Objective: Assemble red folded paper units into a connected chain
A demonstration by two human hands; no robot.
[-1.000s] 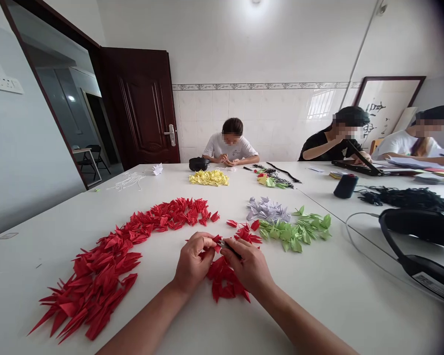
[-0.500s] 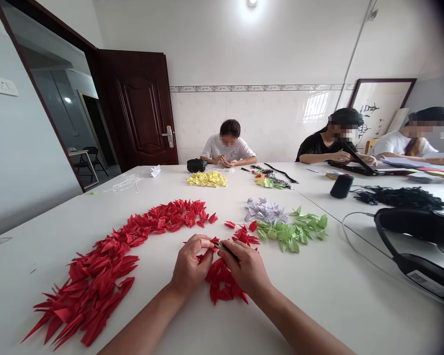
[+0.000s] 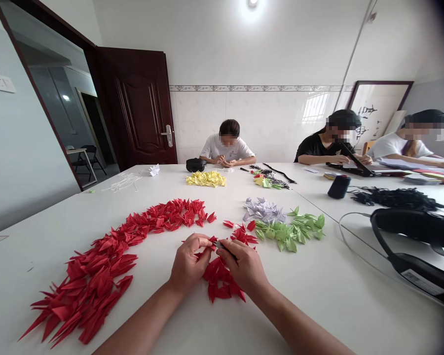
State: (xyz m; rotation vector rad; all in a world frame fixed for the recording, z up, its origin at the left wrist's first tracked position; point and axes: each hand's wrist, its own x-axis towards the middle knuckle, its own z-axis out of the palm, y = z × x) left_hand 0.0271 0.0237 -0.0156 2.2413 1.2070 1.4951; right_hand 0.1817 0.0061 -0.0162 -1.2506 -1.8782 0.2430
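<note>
My left hand [image 3: 188,263] pinches a small red folded paper piece [image 3: 211,240] above the white table [image 3: 318,296]. My right hand [image 3: 244,266] is closed round a thin dark tool [image 3: 225,248] whose tip meets that piece. Under both hands lies a small heap of red folded pieces [image 3: 222,285]. A long curved band of red folded pieces [image 3: 111,261] runs to the left. More red pieces [image 3: 243,233] lie just beyond my fingers.
Green folded pieces [image 3: 290,229] and pale lilac ones [image 3: 262,209] lie to the right, yellow ones [image 3: 206,178] farther back. A black headset [image 3: 414,236] with cable sits at the right. Three people sit at the far side, one with a laptop [image 3: 355,165].
My hands stay together at the same work. The view has shifted slightly, so everything sits a little lower and to the left.
</note>
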